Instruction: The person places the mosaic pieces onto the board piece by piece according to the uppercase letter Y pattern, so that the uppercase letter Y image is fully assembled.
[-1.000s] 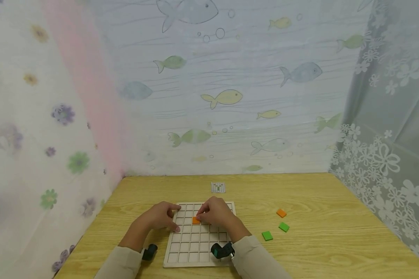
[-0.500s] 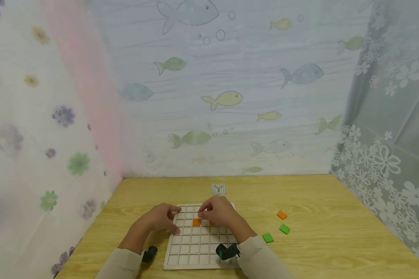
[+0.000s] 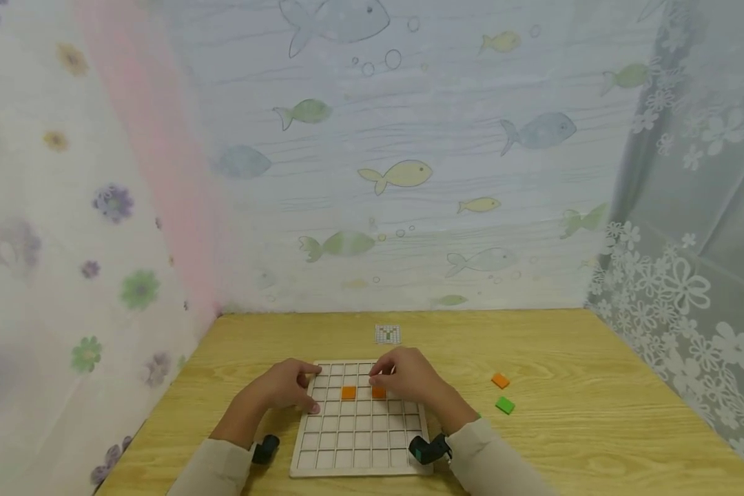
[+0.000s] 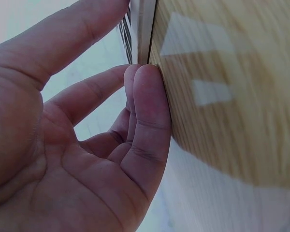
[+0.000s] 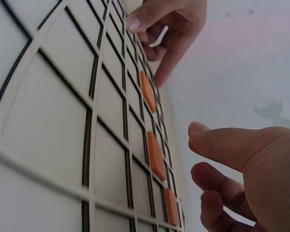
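Observation:
My left hand (image 3: 288, 384) rests at the left edge of a pale wooden grid board (image 3: 337, 441). In the left wrist view, the thumb reaches over the board while other fingertips touch its side. My right hand (image 3: 407, 375) hovers over the upper right of the board. Seen in the right wrist view, the right hand (image 5: 244, 169) has its thumb and fingers apart, with nothing between them. Three orange square tiles show there in the grid: one (image 5: 147, 92) nearest the left hand, a middle one (image 5: 155, 155), and a third (image 5: 171, 207), hidden in the head view.
A loose orange tile (image 3: 500, 380) and a green tile (image 3: 505, 405) lie right of the board; another green tile is mostly behind the right forearm. Beyond the board lies a small printed grid card (image 3: 388, 334). Patterned curtains surround the wooden table (image 3: 570, 427).
My right hand has moved right, away from the left orange tile, uncovering a second orange tile. The right forearm now covers most of one green tile. My left hand stays put.

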Motion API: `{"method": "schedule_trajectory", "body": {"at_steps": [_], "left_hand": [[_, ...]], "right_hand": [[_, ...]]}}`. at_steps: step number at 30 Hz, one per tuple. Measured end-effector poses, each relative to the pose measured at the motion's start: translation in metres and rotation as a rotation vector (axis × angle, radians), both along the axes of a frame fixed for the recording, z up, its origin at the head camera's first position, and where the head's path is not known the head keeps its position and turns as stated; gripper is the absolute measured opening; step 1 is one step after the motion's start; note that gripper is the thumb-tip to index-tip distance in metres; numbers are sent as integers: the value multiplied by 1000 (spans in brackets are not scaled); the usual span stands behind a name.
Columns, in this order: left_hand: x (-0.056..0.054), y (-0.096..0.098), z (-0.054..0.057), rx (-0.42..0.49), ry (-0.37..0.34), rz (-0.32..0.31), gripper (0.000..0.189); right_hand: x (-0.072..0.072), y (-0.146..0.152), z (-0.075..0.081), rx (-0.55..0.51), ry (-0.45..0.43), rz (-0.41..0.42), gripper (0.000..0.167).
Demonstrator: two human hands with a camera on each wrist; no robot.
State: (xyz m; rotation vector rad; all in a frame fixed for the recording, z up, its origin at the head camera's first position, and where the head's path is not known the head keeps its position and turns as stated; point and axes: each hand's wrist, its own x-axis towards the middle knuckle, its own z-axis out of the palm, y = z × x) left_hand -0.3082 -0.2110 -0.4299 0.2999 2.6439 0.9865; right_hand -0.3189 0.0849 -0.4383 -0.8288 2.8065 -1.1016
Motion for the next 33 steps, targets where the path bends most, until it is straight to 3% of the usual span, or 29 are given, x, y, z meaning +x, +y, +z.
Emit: {"method": "schedule_trajectory", "body": {"at_steps": [14,33], "left_hand": [[-3,-3,-2,13,19,-31,76],[-2,0,-3,9,10,-7,76]], "right_hand": [[0,49,9,53,58,-32,11],[0,150,17,-26,-19,-211,28]]}}
